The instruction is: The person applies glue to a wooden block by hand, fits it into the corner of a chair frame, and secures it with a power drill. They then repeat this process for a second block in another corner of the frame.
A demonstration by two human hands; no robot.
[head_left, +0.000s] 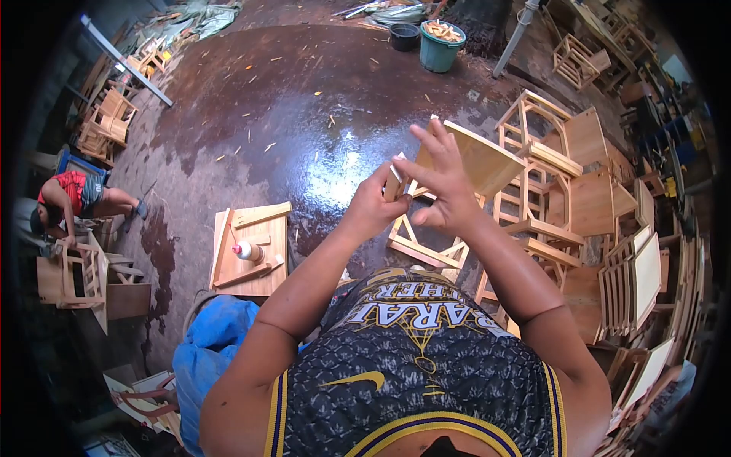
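Pinched in my left hand (373, 202) is a short wooden piece (394, 183), held up in front of my chest, with a whitish top end. My right hand (443, 179) is just beside it, fingers spread, one fingertip right at the whitish end. Behind my hands stands a wooden chair with a plywood panel (480, 156) and a pale frame (426, 253). Left of my arms, a white bottle (248, 251) with a red tip lies on a plywood panel (263, 287), among several wood strips (263, 215).
Several unfinished chairs (544, 156) and stacked boards (633, 278) line the right side. A green bucket of wood scraps (439, 57) and a dark basin (403, 36) stand ahead on the wet floor (304, 91). At left, a person (72, 194) bends over a chair (72, 278).
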